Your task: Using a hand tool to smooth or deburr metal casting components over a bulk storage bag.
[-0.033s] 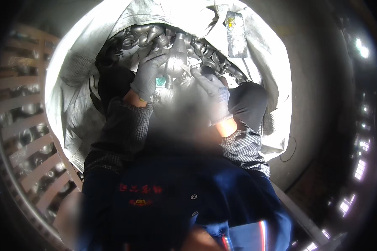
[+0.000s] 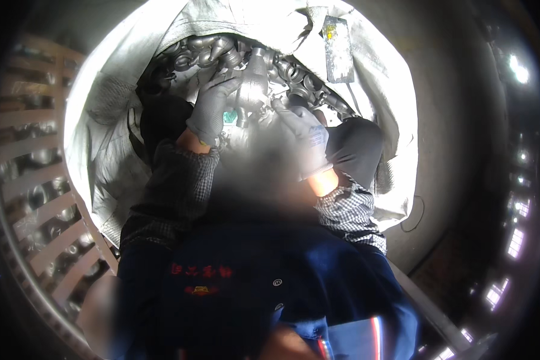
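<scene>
A grey metal pipe fitting [image 2: 253, 84] with a rounded body and a narrower upper neck is in front of me, inside a white woven sack [image 2: 99, 102]. My left hand [image 2: 211, 108], in a grey glove, is closed against its left side. A short bent tube [image 2: 242, 117] shows just below the fitting. My right hand [image 2: 306, 132], gloved too, is to the right of the fitting with its fingers drawn together. Whatever those fingers hold is too small and glaring to make out. A small green patch [image 2: 230, 116] shows beside my left wrist.
Several curved grey metal fittings [image 2: 207, 49] lie heaped along the sack's far side. A worn flat plate [image 2: 338, 51] rests on the sack's far right wall. On the left stands a slatted crate [image 2: 33, 150] with metal parts behind its slats. My knees flank the work.
My right hand has shifted slightly, and its fingertips have turned a little beside the fitting. The left hand and the fitting stay in place.
</scene>
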The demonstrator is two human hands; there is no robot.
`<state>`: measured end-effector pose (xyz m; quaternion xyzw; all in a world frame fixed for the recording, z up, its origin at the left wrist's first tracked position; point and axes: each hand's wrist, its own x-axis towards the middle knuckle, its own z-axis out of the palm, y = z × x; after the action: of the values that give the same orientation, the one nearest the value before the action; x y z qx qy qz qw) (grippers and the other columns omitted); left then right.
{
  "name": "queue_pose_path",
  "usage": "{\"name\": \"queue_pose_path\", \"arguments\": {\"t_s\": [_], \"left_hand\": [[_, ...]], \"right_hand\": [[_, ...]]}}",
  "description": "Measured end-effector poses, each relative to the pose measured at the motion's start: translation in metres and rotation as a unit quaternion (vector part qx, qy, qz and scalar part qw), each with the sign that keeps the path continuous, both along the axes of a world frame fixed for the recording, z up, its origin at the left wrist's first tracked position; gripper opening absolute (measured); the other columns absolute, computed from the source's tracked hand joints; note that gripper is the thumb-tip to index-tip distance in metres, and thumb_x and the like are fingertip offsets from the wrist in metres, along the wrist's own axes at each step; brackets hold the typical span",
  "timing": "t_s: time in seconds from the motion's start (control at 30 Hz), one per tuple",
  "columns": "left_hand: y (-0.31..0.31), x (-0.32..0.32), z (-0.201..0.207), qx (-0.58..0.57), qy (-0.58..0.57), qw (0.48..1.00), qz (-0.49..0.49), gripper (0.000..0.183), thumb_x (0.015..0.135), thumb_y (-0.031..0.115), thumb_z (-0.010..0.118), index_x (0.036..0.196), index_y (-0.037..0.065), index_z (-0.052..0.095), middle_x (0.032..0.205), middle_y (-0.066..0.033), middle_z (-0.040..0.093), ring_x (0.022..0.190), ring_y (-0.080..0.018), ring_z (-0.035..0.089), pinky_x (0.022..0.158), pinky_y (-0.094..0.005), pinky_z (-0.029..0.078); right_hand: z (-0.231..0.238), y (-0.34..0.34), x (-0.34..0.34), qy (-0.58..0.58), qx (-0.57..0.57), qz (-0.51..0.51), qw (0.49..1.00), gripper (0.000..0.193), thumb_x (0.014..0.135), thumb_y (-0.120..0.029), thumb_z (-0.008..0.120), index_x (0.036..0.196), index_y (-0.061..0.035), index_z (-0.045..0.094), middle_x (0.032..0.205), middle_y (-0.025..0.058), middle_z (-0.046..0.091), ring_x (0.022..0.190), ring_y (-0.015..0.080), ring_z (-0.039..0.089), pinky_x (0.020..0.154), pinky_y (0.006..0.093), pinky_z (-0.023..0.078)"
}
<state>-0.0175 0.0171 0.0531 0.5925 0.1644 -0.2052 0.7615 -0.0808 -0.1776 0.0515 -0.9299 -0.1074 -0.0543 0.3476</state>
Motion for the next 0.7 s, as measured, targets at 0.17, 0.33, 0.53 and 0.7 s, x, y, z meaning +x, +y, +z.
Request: {"name": "queue_pose_path", "arguments": {"t_s": [0.17,0.33,0.53,0.7], "left_hand": [[-0.003,0.0,-0.002,0.0,0.011,1.0,0.011,0.037,0.091,0.024,0.052,0.123,0.006,0.057,0.12,-0.0031,0.059,0.106,-0.0162,0.055,0.087,-0.0363,0.044],[0.0,0.001,-0.004,0.003,0.006,1.0,-0.003,0.032,0.091,0.024,0.052,0.117,0.007,0.061,0.109,-0.0022,0.063,0.099,-0.0142,0.057,0.085,-0.0346,0.045],[0.001,0.003,-0.019,-0.003,-0.056,0.998,-0.002,0.029,0.092,0.02,0.051,0.115,0.003,0.06,0.104,-0.0055,0.064,0.09,-0.0122,0.061,0.078,-0.0273,0.049],[-0.003,0.003,-0.025,-0.066,-0.09,0.993,0.036,0.022,0.09,0.007,0.053,0.109,0.002,0.064,0.089,-0.004,0.063,0.08,-0.0095,0.061,0.069,-0.0219,0.05]], "right_hand": [[0.001,0.001,0.001,-0.044,-0.155,-0.003,0.987,0.042,0.078,-0.012,0.063,0.118,-0.025,0.063,0.079,0.0066,0.053,0.076,0.0257,0.059,0.063,0.0386,0.048],[0.001,-0.002,-0.002,0.013,-0.165,0.005,0.986,0.038,0.081,-0.011,0.061,0.116,-0.0231,0.064,0.083,0.0083,0.059,0.074,0.028,0.06,0.064,0.0383,0.05],[-0.032,-0.001,-0.004,0.118,0.277,-0.008,0.953,0.025,0.087,-0.009,0.056,0.11,-0.0076,0.066,0.082,0.0094,0.069,0.064,0.0156,0.063,0.058,0.0281,0.049],[-0.02,-0.01,0.005,0.335,0.387,-0.039,0.858,0.021,0.091,-0.012,0.053,0.104,-0.0019,0.066,0.072,0.0032,0.066,0.05,0.0042,0.052,0.043,0.0191,0.041]]}}
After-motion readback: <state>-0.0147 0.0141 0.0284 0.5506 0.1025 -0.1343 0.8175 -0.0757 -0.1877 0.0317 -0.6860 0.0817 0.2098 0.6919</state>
